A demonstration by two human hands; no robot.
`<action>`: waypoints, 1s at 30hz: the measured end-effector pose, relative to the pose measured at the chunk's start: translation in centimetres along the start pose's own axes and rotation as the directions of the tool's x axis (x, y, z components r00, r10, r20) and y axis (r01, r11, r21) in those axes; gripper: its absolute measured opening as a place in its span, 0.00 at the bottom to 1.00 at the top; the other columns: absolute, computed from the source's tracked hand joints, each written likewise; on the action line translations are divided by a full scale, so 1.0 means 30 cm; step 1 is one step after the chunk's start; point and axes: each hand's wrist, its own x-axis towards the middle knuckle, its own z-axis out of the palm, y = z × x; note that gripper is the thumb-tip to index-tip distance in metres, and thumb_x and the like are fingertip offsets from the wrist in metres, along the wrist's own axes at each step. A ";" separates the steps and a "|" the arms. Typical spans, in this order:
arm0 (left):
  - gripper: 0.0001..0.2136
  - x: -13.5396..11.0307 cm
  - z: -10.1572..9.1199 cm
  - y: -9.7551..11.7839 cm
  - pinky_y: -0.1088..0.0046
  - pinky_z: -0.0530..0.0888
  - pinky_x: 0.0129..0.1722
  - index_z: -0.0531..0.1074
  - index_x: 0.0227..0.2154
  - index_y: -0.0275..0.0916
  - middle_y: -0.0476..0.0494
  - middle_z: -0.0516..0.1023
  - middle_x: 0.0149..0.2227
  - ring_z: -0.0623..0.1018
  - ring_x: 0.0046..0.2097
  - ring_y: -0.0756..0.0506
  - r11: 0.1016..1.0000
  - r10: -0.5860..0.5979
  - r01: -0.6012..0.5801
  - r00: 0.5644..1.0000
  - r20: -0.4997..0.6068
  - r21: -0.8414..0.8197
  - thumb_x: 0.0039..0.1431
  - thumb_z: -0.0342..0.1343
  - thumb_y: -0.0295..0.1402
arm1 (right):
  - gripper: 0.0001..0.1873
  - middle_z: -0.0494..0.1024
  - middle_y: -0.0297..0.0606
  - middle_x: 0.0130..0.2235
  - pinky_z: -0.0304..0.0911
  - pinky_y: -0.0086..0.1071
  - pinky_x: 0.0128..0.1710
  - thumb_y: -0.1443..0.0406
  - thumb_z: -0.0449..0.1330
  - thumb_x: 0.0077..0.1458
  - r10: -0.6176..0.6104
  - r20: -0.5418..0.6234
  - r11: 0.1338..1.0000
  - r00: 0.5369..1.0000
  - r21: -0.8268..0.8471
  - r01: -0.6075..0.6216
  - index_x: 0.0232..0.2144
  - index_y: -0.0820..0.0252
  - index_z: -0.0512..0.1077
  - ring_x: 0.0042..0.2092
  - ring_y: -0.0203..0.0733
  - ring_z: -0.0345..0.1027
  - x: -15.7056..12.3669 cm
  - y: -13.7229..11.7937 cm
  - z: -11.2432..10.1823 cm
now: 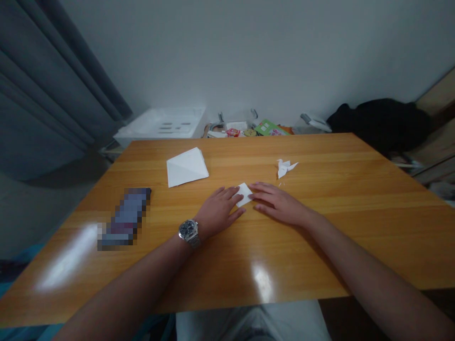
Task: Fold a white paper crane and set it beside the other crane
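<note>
A small folded square of white paper (pixel 243 194) lies on the wooden table, one corner turned away from me. My left hand (pixel 221 208), with a metal watch (pixel 188 230) on its wrist, rests flat with its fingertips on the paper's left side. From the right, my right hand (pixel 276 202) touches the paper's right corner, its fingers stretched out and spread. Beyond my right hand stands a white folded paper crane (pixel 285 167), with tiny paper scraps in front of it. Farther back on the left is a stack of white paper sheets (pixel 187 167).
A phone-like device (pixel 128 215), blurred out, lies on the left of the table (pixel 227 265). Behind the far edge are a white plastic tray (pixel 170 122), a green packet (pixel 270 128) and other small items. A black cloth heap (pixel 380 121) sits at the back right.
</note>
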 end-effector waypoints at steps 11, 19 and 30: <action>0.17 0.006 0.011 -0.017 0.59 0.68 0.63 0.70 0.56 0.38 0.37 0.70 0.62 0.72 0.61 0.40 0.992 0.000 0.001 1.000 0.004 -0.125 0.69 0.52 0.39 | 0.15 0.77 0.43 0.57 0.65 0.49 0.61 0.66 0.59 0.64 0.005 -0.012 0.996 1.000 0.085 -0.004 0.52 0.53 0.76 0.59 0.47 0.70 0.005 0.003 0.009; 0.15 0.013 -0.010 -0.003 0.60 0.74 0.56 0.73 0.53 0.39 0.39 0.76 0.55 0.77 0.54 0.41 0.995 0.004 -0.007 1.000 -0.027 -0.100 0.68 0.53 0.38 | 0.14 0.78 0.41 0.56 0.66 0.48 0.59 0.65 0.60 0.63 0.001 -0.015 0.996 1.000 0.087 0.000 0.50 0.52 0.78 0.58 0.48 0.71 0.006 0.000 0.007; 0.15 0.011 -0.013 0.006 0.64 0.76 0.53 0.73 0.53 0.40 0.42 0.77 0.54 0.78 0.52 0.41 0.994 -0.010 0.005 0.999 -0.047 -0.112 0.69 0.50 0.36 | 0.10 0.80 0.42 0.54 0.69 0.46 0.56 0.65 0.58 0.64 -0.045 -0.054 0.996 0.998 0.069 0.049 0.44 0.54 0.79 0.54 0.47 0.74 0.015 -0.001 0.012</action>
